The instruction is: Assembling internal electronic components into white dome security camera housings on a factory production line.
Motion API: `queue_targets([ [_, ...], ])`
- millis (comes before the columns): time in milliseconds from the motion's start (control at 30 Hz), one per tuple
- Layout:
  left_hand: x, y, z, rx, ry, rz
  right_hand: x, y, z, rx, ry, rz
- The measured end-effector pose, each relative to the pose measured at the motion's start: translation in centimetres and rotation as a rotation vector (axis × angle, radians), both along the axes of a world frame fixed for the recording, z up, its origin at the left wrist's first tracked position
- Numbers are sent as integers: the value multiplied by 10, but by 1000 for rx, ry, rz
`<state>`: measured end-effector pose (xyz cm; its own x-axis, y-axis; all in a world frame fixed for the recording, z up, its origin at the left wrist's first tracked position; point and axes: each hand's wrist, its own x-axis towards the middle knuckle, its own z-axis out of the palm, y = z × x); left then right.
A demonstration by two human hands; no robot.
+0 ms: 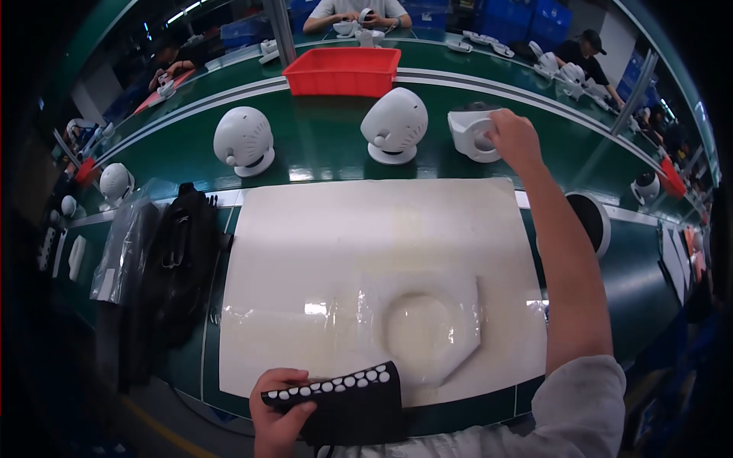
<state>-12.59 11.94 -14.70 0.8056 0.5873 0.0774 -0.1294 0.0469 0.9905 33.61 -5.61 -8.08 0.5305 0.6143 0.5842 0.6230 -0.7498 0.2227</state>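
Note:
At the near edge of the white board, my left hand (279, 412) is closed round one end of a black flat piece (355, 412). White round dots run in a row along its upper edge. My right arm stretches far forward over the bench. There my right hand (517, 140) has its fingers closed at the right side of a white plastic housing (463, 131) with a round opening. The fingertips are partly hidden by the housing and the hand itself. Left of it stand two white rounded fan-like units on round bases, one nearer (395, 126) and one farther left (243, 141).
A white board (290, 259) with a clear-taped octagonal pad (458, 351) covers the bench before me. A red bin (343, 72) stands beyond the units. A black bag (179, 259) and clear plastic bags (126, 244) lie at left. Other people work across the line.

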Motion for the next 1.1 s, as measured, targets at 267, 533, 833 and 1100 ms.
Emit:
queue_targets([
  [267, -3, 13, 5, 63, -243, -190, -171, 7, 64, 767, 757, 423],
  [533, 23, -11, 18, 124, -349, -324, -252, 15, 17, 672, 1102, 554],
  [833, 15, -22, 19, 109, -321, -201, -300, -16, 25, 363, 718, 1109],
  [1100, 6, -27, 26, -139, -405, -46, -315, -11, 16, 346, 787, 1048],
])
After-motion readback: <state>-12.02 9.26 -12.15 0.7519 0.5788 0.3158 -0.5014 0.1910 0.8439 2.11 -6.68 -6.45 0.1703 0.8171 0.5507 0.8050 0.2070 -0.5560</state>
